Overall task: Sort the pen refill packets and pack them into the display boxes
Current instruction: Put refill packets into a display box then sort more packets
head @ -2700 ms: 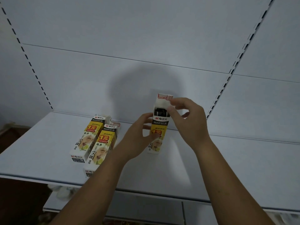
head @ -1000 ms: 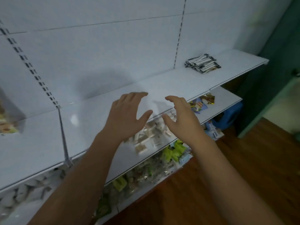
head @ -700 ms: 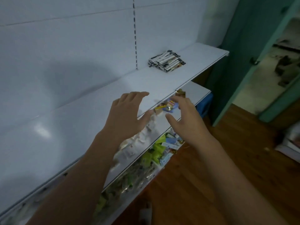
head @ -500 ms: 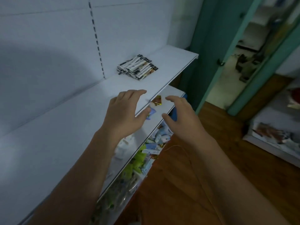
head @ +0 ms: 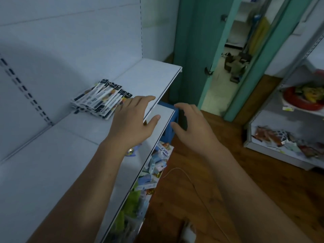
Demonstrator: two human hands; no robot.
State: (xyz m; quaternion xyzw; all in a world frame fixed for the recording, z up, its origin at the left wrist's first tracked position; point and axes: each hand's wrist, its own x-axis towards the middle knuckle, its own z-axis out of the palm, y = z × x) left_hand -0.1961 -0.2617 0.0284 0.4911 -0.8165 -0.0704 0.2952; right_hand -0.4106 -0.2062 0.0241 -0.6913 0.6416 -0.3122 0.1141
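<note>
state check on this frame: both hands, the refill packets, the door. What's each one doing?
left hand, open, empty, fingers spread right beside the packets
right hand, open, empty, fingers loosely curved, out past the shelf edge
refill packets, loose in a fanned pile on the top shelf, against the back panel
green door, open

Small shop: white metal display shelf point(head: 150, 79) on a slotted backboard, stack of black-and-white pen refill packets point(head: 100, 100), colourful small packaged goods point(head: 154, 165) on lower tiers, second stocked white shelving unit point(head: 268, 120) opposite.
</note>
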